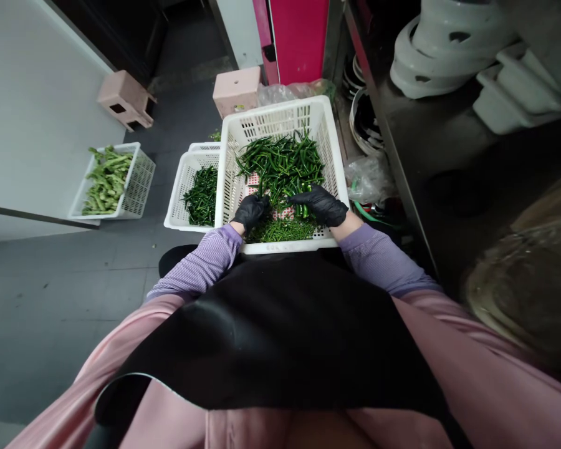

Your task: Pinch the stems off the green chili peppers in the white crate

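A large white basket (337,162) in front of me holds a heap of long green chili peppers (285,159), with a pile of thin green stems (283,231) along its near side. Both of my hands wear black gloves. My left hand (251,212) is closed at the near left of the heap, and what its fingers hold is too small to make out. My right hand (321,204) is at the right of the basket, its fingers curled round several green peppers (302,211). Between the hands, a patch of red-and-white basket bottom shows.
Left of the large basket is a smaller white basket (176,193) with green peppers. Farther left, another basket (143,181) holds pale green produce. Pink stools (236,90) stand beyond. At right are a dark metal shelf (393,134) with white containers (442,56), and plastic bags (369,181).
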Tool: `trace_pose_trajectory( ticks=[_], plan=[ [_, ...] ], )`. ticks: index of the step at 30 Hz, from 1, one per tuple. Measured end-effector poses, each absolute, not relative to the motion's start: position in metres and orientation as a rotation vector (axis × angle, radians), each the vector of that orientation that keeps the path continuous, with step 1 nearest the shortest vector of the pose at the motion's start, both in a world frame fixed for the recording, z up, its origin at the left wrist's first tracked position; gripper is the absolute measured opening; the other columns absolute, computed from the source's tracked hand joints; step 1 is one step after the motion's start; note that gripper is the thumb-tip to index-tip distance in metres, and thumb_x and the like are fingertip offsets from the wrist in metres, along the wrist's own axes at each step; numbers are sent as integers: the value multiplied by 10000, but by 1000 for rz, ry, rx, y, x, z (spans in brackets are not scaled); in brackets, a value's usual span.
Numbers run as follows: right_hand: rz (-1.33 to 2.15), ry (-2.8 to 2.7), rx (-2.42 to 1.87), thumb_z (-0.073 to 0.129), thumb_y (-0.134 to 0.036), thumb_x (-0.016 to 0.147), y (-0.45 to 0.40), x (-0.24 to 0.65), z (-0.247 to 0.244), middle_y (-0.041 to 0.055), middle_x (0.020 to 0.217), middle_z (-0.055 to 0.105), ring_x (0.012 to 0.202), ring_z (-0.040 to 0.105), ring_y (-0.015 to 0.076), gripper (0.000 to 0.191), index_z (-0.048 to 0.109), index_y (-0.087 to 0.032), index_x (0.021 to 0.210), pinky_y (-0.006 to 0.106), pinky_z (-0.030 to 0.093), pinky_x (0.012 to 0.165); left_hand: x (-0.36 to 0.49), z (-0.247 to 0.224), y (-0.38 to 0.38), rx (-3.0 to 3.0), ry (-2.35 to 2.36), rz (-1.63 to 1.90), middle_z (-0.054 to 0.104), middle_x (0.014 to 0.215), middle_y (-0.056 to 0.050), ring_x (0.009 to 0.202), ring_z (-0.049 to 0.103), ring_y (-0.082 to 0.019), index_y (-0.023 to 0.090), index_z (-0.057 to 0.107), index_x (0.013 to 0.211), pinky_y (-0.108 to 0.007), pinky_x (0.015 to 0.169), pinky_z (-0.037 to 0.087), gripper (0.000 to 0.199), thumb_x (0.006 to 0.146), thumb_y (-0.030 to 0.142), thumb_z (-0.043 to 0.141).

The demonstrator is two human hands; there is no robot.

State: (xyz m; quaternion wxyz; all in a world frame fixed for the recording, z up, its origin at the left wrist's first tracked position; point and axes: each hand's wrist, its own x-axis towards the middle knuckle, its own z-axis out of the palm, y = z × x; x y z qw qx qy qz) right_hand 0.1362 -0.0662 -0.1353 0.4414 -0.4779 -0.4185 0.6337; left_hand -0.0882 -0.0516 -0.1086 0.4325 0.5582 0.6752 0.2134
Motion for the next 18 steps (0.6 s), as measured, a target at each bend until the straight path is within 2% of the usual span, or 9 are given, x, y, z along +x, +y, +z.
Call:
trace_pose_trajectory(
  ticks=[3,7,10,13,15,18],
  plan=[
    [1546,-1032,-1149,1040,-485,584,-65,136,-134,29,879,832,1076,775,327,423,741,-267,790,557,613,1111,-88,-104,-60,1364,1701,356,573,550,-12,489,506,-145,195,672,742,-316,559,401,400,1010,471,781],
    [1562,-933,-1167,1063,-474,510,-64,131,-135,9,847,824,1024,789,325,487,726,-270,797,586,613,1124,-73,-96,-75,1290,1410,258,670,645,-43,476,495,-134,192,741,842,-319,532,385,387,1026,533,730],
    [1695,-992,-1113,1075,-447,488,-67,128,-133,32,835,823,1018,795,339,488,747,-252,792,592,620,1108,-61,-96,-79,1315,1276,157,635,617,-53,484,484,-145,201,695,734,-325,512,369,443,1028,532,683],
    [1749,-1032,-1056,1081,-466,486,-71,125,-131,28,835,827,1010,787,335,506,758,-253,812,590,625,1085,-54,-100,-79,1481,1286,181,600,607,-43,607,553,-172,205,623,648,-329,604,472,374,973,359,726],
    [1724,-1037,-1054,1081,-475,485,-72,124,-131,27,828,820,973,777,317,518,753,-244,813,566,629,1057,-53,-103,-79,1553,1299,201,609,629,-37,687,597,-185,196,645,667,-335,704,532,300,938,269,752],
    [1679,-1052,-1045,1054,-506,535,-72,124,-133,30,833,807,899,754,278,494,737,-235,800,515,627,1010,-61,-101,-79,1512,1311,145,681,692,-41,684,634,-190,177,750,836,-344,709,551,207,953,340,800]
  ],
)
